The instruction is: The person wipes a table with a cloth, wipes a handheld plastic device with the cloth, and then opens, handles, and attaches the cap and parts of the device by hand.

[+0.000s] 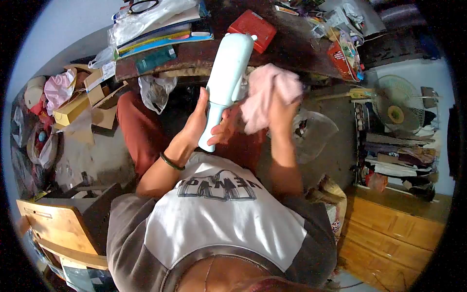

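Wiping seems half done: left hand [193, 120] fingers curl round the gadget's [227, 68] handle, right hand [283, 117] clutches a cloth [266, 92].

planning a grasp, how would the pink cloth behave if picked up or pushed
The pink cloth is probably floppy, as it drapes loosely at the right hand. Pushed, it would likely bunch up rather than roll, given its crumpled, uneven outline.

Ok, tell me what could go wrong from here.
The left grip alone holds the pale blue device by its handle, so it could slip. The pink cloth in the right grip, close beside it, might nudge it loose. The device's top might knock the red box; depth is unclear.
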The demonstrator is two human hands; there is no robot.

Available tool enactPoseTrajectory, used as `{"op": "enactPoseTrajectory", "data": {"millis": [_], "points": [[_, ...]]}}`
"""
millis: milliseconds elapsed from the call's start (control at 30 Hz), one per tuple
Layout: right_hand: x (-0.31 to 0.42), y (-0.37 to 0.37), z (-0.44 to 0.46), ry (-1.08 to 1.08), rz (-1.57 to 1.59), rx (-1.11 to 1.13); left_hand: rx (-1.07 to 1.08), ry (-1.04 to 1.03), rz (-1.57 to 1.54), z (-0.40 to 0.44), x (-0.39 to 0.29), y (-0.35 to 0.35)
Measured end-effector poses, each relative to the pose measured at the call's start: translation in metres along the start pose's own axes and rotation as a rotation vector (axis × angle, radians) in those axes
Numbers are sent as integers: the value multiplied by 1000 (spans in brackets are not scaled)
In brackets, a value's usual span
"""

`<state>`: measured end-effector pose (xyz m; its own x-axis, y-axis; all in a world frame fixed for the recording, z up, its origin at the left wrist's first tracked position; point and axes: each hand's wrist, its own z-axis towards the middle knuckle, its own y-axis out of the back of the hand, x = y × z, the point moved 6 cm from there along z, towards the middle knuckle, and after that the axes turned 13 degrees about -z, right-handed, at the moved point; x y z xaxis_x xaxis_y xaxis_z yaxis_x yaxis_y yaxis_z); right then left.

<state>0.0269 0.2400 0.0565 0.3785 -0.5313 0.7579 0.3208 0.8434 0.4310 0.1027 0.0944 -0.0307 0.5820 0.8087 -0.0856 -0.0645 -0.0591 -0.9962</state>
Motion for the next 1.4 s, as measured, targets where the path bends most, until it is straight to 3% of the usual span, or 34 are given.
{"op": "enactPoseTrajectory", "data": {"millis": [33,133,233,300,367,433,533,600,700,833,867,900,967,1033,1100,1133,1400], "points": [[10,10,16,-132,108,-58,11,-2,-11,0,0,-2],[39,14,40,-71,-17,0,-112,-6,187,-1,1,-5],[61,-12,33,459,-181,-7,-129,-16,251,1,5,-5],[70,-25,6,530,-162,96,-137,-56,240,-1,-4,-1],[53,-32,-19,406,-76,315,-146,-140,268,-5,-20,11],[47,-21,-19,430,-109,287,-135,-190,378,-10,-30,17],[-12,26,25,-57,-302,-82,-111,-250,596,-17,-35,11],[3,56,68,-81,-348,-213,-90,-257,654,-19,-34,7],[-13,68,136,236,-193,-369,-61,-252,694,-16,-29,3],[-28,34,160,295,-915,44,-118,-236,715,-16,-26,-1],[-20,31,150,362,-904,62,-132,-240,729,-16,-26,-1],[6,25,133,441,-752,30,-147,-243,743,-16,-25,-1],[33,0,95,118,-11,364,-163,-246,755,-15,-24,0],[40,-29,56,-63,455,494,-165,-235,758,-13,-22,-1],[32,-49,41,-175,528,514,-156,-213,770,-11,-17,2],[23,-64,33,-278,603,685,-151,-208,777,-9,-15,2],[50,-53,31,-320,706,419,-187,-121,767,-7,-7,-31]]}}
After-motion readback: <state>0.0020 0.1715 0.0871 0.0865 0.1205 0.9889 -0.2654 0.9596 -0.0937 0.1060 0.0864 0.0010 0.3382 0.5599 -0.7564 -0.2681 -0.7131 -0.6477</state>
